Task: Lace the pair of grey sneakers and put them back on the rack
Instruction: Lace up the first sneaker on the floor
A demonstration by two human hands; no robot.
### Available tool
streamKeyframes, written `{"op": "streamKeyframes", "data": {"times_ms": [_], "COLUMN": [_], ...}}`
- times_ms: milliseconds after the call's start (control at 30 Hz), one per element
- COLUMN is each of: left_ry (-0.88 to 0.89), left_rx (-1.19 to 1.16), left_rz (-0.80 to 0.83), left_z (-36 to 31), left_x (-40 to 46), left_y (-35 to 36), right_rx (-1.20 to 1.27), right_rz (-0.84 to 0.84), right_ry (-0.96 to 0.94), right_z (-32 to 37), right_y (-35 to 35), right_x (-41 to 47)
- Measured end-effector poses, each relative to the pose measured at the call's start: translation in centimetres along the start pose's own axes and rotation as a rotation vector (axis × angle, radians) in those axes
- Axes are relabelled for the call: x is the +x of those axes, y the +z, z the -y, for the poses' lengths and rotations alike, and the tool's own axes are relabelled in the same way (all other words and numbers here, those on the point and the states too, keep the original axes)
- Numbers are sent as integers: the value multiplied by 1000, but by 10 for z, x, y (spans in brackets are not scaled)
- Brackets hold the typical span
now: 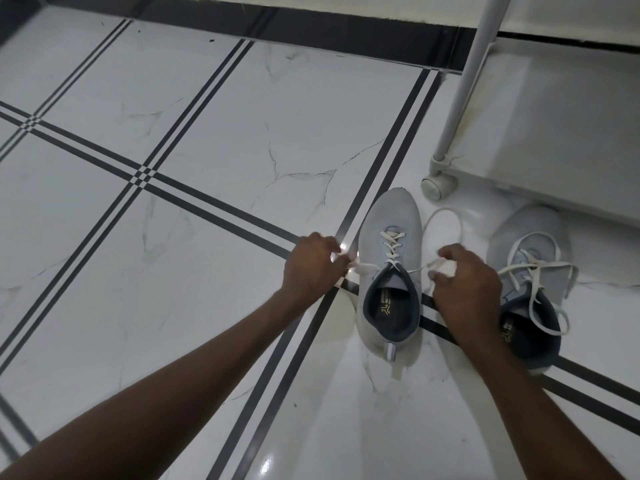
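Observation:
A grey sneaker (pixel 388 223) with a dark lining stands on the tiled floor, toe pointing away. Its white lace (pixel 391 242) is threaded through the eyelets. My left hand (pixel 311 265) is closed on the lace's left end beside the shoe. On the shoe's right side my right hand (pixel 467 282) grips the other end, which loops out over the floor. The second grey sneaker (pixel 533 230) stands to the right, partly hidden by my right hand, its white lace (pixel 540 271) lying loose across the opening.
A white shoe rack (pixel 554 140) with a round foot (pixel 434 188) and a slanted post (pixel 467 77) stands at the upper right, just beyond the shoes. White marble-look tiles with dark stripes (pixel 145 174) spread to the left. A dark skirting (pixel 311 32) runs along the wall.

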State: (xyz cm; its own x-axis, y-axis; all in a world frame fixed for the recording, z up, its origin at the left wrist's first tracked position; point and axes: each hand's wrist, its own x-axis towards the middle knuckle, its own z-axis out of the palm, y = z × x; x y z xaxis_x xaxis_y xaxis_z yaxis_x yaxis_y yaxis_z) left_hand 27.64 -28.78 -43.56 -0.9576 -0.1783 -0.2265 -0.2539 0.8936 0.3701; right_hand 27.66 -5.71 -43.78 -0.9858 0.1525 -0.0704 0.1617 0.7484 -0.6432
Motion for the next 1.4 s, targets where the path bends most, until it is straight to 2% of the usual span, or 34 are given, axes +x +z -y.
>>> {"op": "streamKeyframes", "data": {"times_ms": [33, 67, 100, 167, 233, 300, 400, 467, 533, 633, 733, 800, 967, 1100, 1233, 1400], "left_ry": [-92, -163, -249, -515, -657, -680, -687, -646, -601, -576, -554, -520, -480, -406, -286, -164], "left_rx": [53, 77, -2, -418, -678, -785, -868, -845, -875, -1183, -1470, -1424, -1116, -1135, -1165, -1116], "left_rz": [-12, 71, 215, 462, 483, 366, 291, 290, 206, 132, 192, 241, 254, 275, 295, 577], "left_z": [-3, -5, -8, -20, -26, -31, -41, -48, -54, -66, -73, -70, -54, -63, -79, -82], "left_x": [-4, -7, -11, -13, -8, 0, 5, 2, 1, 5, 9, 11, 19, 19, 17, 17], "left_y": [1, 3, 5, 6, 7, 9, 10, 11, 10, -12, -41, -54, -75, -56, -31, -24], "right_rx": [-5, -15, -14, 180, 485, 661, 772, 749, 715, 754, 782, 806, 763, 727, 734, 717], "right_rz": [-69, -80, -15, 205, 335, 338, 349, 363, 343, 330, 347, 343, 250, 223, 301, 370], "right_ry": [50, 134, 245, 510, 687, 731, 700, 665, 628, 618, 585, 550, 341, 165, 23, -2], "right_z": [-1, -1, -1, 2, 9, 17, 31, 36, 37, 36, 33, 30, 32, 48, 64, 62], "right_y": [-2, -3, -2, 1, 6, 6, -3, -7, -8, -11, -13, -14, -25, -35, -40, -40], "right_x": [-3, -5, -5, 1, 9, 20, 30, 32, 33, 33, 33, 36, 44, 47, 52, 63]}}
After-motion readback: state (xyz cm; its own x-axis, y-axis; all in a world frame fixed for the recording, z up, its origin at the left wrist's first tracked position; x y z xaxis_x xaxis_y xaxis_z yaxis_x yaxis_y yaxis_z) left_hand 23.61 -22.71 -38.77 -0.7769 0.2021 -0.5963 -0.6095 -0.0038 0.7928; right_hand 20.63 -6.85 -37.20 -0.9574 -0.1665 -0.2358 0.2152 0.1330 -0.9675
